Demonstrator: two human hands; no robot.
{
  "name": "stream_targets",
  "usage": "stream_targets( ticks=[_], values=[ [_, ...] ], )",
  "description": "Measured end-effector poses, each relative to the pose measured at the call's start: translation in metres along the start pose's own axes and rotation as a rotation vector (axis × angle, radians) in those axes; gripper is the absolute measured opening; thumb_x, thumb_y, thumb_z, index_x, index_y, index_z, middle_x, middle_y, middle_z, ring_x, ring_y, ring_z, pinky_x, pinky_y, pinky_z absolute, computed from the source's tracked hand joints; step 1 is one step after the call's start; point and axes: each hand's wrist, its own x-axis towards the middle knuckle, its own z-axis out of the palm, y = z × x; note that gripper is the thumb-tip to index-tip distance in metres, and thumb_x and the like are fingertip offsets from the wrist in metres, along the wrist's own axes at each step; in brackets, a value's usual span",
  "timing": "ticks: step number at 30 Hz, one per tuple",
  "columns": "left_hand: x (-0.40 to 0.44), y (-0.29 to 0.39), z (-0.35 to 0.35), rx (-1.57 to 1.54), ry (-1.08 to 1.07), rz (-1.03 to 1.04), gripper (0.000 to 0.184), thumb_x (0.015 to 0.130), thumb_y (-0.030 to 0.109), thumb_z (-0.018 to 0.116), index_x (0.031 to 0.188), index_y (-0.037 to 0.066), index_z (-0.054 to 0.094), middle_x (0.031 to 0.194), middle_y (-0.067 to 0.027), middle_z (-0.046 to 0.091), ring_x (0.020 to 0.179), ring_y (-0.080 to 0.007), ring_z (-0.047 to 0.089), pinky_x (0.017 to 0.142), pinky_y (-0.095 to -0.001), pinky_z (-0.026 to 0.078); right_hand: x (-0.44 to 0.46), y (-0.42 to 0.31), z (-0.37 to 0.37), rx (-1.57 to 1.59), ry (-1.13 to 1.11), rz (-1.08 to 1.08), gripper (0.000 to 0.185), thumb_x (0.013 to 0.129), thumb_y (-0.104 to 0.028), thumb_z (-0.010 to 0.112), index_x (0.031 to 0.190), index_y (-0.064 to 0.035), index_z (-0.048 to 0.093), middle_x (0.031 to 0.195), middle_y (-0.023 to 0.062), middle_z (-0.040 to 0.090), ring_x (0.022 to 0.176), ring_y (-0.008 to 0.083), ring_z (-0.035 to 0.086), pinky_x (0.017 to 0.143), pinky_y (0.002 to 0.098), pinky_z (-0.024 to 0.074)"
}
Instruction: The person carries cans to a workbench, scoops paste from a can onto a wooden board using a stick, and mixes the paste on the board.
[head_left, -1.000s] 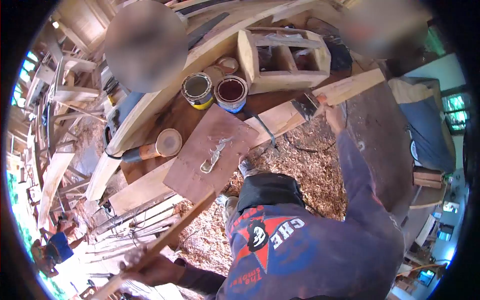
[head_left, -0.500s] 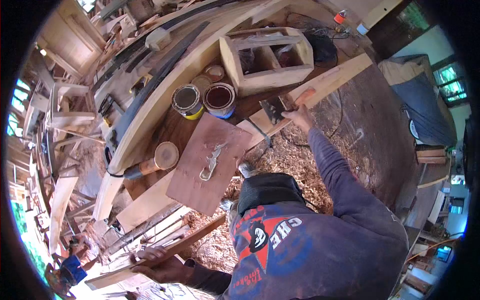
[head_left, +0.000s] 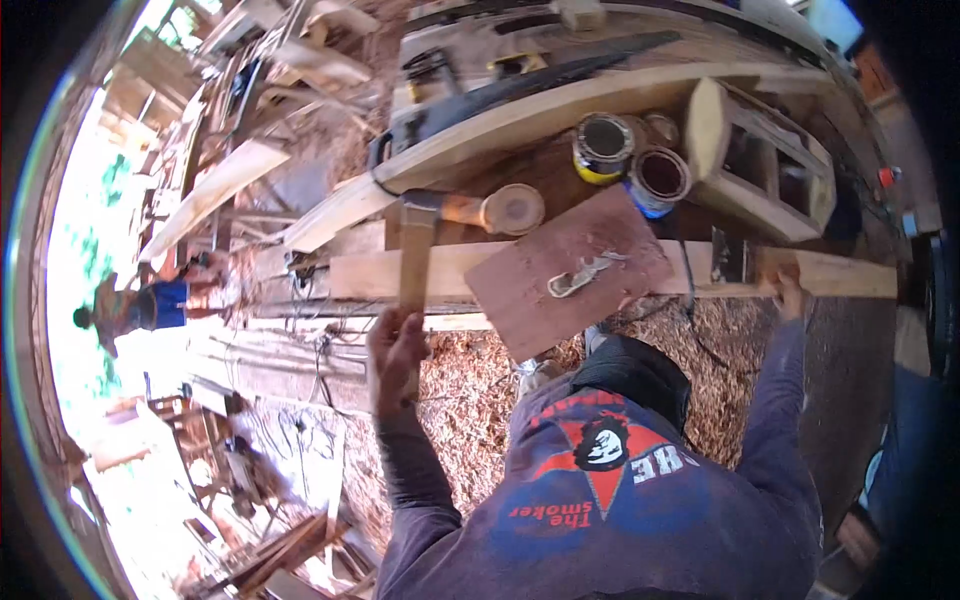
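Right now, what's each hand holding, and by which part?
Left hand: wood strip, by its near end. Right hand: at the board, beside the dark blade; can't tell whether it grips anything.

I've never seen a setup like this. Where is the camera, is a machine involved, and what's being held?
No machine moves here: these are a person's bare hands, seen by a camera worn on the head, looking down. The left hand grips a wooden strip. The right hand is at a long plank, beside a dark flat piece; its grip is unclear. A brown board lies across the plank. Beyond are two open cans and a divided wooden box.
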Motion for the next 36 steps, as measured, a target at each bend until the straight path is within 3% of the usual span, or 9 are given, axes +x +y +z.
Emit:
stream_targets(
  ticks=[6,10,16,20,24,25,28,34,36],
  values=[
    [-0.026,-0.016,0.003,-0.177,-0.077,-0.213,0.024,0.104,0.030,0.059,0.107,0.007,0.061,0.063,0.0039,0.049,0.049,-0.0068,0.043,0.045,-0.0233,0.035,-0.017,-0.035,0.028,-0.414,0.270,-0.049,0.040,0.089,-0.039,0.074,0.121,-0.0150,0.070,0.109,0.0020,0.068,0.077,0.0116,0.057,0.059,0.0311,0.0417],
    [-0.034,-0.059,0.005,-0.591,-0.254,-0.242,0.046,0.107,0.046,0.045,0.113,0.004,0.061,0.056,0.0015,0.043,0.045,-0.0095,0.038,0.042,-0.0247,0.028,-0.036,-0.053,0.061,-1.075,0.614,-0.475,0.035,0.086,-0.027,0.077,0.113,-0.0058,0.071,0.102,0.0047,0.068,0.069,0.0099,0.054,0.050,0.0307,0.0384],
    [-0.046,-0.105,0.012,-0.978,-0.438,-0.378,0.044,0.104,0.048,0.048,0.113,0.007,0.060,0.056,0.0029,0.037,0.043,-0.0093,0.033,0.041,-0.0241,0.028,-0.075,-0.078,0.094,-1.000,0.535,-0.522,0.034,0.090,-0.028,0.073,0.115,-0.0061,0.070,0.097,0.0045,0.067,0.070,0.0100,0.055,0.054,0.0303,0.0397],
    [-0.062,-0.119,0.013,-0.879,-0.182,-0.530,0.038,0.103,0.047,0.050,0.105,0.011,0.063,0.061,0.0046,0.047,0.044,-0.0094,0.039,0.041,-0.0255,0.029,-0.076,-0.079,0.098,-0.911,0.429,-0.577,0.034,0.092,-0.029,0.070,0.116,-0.0063,0.069,0.095,0.0043,0.066,0.071,0.0100,0.055,0.056,0.0300,0.0406],
    [-0.071,-0.123,0.013,-0.529,-0.136,-0.591,0.068,0.099,0.073,0.039,0.118,0.014,0.064,0.079,-0.0007,0.056,0.067,-0.0109,0.050,0.058,-0.0242,0.038,-0.067,-0.088,0.131,-0.767,0.316,-0.603,0.033,0.094,-0.031,0.068,0.117,-0.0065,0.068,0.092,0.0042,0.065,0.072,0.0101,0.055,0.058,0.0297,0.0415],
    [-0.079,-0.099,0.019,-0.597,-0.137,-0.517,0.055,0.104,0.064,0.036,0.112,0.015,0.058,0.069,0.0067,0.038,0.052,-0.0079,0.035,0.045,-0.0246,0.029,-0.069,-0.093,0.136,-0.746,0.309,-0.606,0.033,0.094,-0.031,0.067,0.117,-0.0066,0.068,0.091,0.0041,0.064,0.072,0.0101,0.055,0.058,0.0296,0.0417],
    [-0.083,-0.111,0.020,-0.502,-0.274,-0.304,0.052,0.106,0.058,0.042,0.126,0.013,0.057,0.072,0.0075,0.038,0.057,-0.0054,0.036,0.048,-0.0228,0.031,-0.075,-0.106,0.141,-0.699,0.285,-0.613,0.033,0.096,-0.032,0.065,0.118,-0.0067,0.067,0.089,0.0040,0.064,0.073,0.0101,0.056,0.060,0.0294,0.0424],
    [-0.083,-0.092,0.034,-0.285,-0.192,-0.438,0.024,0.100,0.018,0.064,0.122,0.007,0.062,0.090,0.0045,0.060,0.063,-0.0029,0.042,0.049,-0.0197,0.034,-0.121,-0.132,0.096,-0.572,0.261,-0.623,0.034,0.099,-0.033,0.061,0.119,-0.0071,0.066,0.085,0.0038,0.062,0.074,0.0102,0.056,0.063,0.0289,0.0437],
    [-0.080,-0.106,0.039,-0.181,-0.143,-0.343,0.025,0.099,0.022,0.066,0.117,0.004,0.063,0.086,0.0011,0.061,0.066,-0.0046,0.047,0.050,-0.0232,0.038,-0.165,-0.144,0.064,-0.535,0.337,-0.600,0.034,0.100,-0.034,0.060,0.120,-0.0072,0.065,0.084,0.0037,0.062,0.074,0.0102,0.056,0.064,0.0288,0.0441]
  ],
)
